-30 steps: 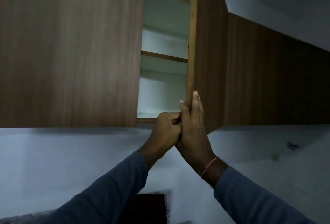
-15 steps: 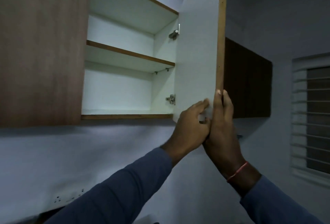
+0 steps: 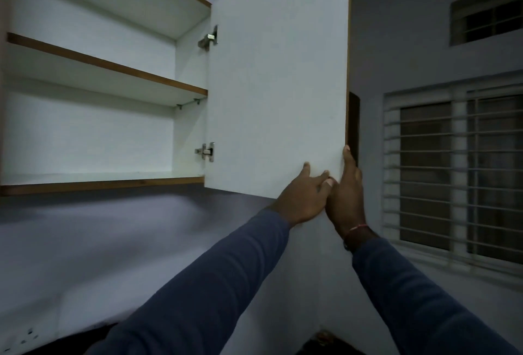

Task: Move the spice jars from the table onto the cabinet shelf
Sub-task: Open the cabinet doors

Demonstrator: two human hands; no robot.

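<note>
White-lined wooden wall cabinet [image 3: 102, 182]: left side cut off by frame. Right hand [image 3: 347, 193]: fingers hidden behind white door [image 3: 277, 85].

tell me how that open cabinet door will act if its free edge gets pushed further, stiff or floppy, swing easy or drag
The cabinet door looks like a flat rigid board, so it should stay stiff and not flex. It hangs on two metal hinges, so it will probably swing in an arc, not slide. The left hand and right hand touch only its lower free corner, which suggests it moves easily.
</note>
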